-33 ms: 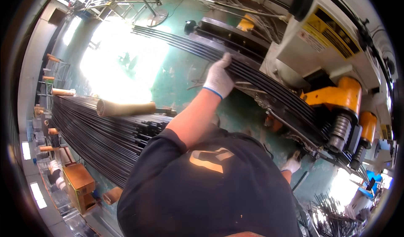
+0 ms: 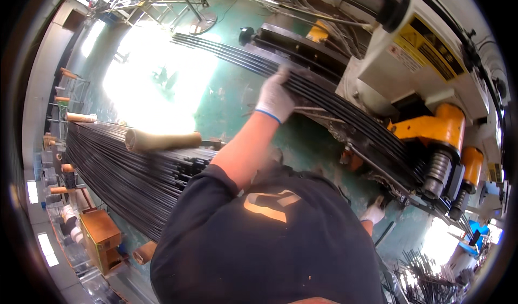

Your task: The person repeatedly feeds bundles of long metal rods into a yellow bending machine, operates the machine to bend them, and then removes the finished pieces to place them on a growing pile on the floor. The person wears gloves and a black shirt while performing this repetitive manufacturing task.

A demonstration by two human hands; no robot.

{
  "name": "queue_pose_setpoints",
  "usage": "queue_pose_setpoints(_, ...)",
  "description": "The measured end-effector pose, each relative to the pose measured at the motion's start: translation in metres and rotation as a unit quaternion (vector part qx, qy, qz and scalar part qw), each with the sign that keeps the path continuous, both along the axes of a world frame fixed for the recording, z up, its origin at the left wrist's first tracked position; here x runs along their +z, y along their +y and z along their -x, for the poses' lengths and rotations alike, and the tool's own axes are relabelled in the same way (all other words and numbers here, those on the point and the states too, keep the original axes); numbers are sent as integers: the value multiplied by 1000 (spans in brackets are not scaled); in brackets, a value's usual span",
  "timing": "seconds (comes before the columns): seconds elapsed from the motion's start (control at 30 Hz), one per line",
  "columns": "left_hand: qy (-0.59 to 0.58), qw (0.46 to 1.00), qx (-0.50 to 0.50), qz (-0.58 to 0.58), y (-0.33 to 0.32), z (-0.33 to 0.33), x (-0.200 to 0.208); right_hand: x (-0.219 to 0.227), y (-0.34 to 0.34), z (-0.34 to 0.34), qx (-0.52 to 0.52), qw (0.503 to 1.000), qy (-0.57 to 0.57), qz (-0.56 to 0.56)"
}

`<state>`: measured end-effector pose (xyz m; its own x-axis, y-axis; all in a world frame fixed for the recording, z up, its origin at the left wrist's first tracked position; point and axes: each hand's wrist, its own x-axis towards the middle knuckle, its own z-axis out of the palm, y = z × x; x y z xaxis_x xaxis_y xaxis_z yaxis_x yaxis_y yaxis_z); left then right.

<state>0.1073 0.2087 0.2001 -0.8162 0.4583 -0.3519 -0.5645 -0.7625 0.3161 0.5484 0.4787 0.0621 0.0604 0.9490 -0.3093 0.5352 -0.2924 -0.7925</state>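
Observation:
A row of long, thin black rods (image 2: 345, 108) runs slantwise from the far left into the machine at the right. My left hand (image 2: 275, 97), in a white glove with a blue cuff, is closed on the near edge of these rods, thumb on top. Its other fingers are mostly hidden. Low on the right, my right hand (image 2: 373, 212), also gloved, is beside a dark part under the machine's near edge. Its fingers are too small and shaded to make out.
The machine has a pale housing (image 2: 418, 69) and orange arms (image 2: 431, 125) with ribbed metal rollers. At left lies a big bundle of black rods (image 2: 121, 169) with a cardboard tube (image 2: 162, 141) above it. A brown box (image 2: 101, 236) stands beyond; more thin rods (image 2: 423, 274) lie lower right.
My left hand has shifted slightly to the left along the rods. The machine and rods sit a touch further right in view. My right hand looks nearly unmoved.

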Motion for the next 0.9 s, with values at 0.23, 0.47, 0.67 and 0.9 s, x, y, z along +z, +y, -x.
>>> queue_pose_setpoints(0.23, 35, 975, 182, 125, -218, 180, -20, -37, -67, -25, 43, 996, -69, 31)
queue_pose_setpoints(0.47, 66, 933, 283, 213, -342, 288, -23, -26, -108, -46, -8, 985, -148, 91)
queue_pose_setpoints(0.67, 131, 924, 229, 275, -334, 278, -13, -44, -97, -62, -17, 995, -42, 91)
queue_pose_setpoints(0.9, 118, 925, 237, 272, -334, 289, -16, -53, -89, -40, 49, 995, 15, 88)
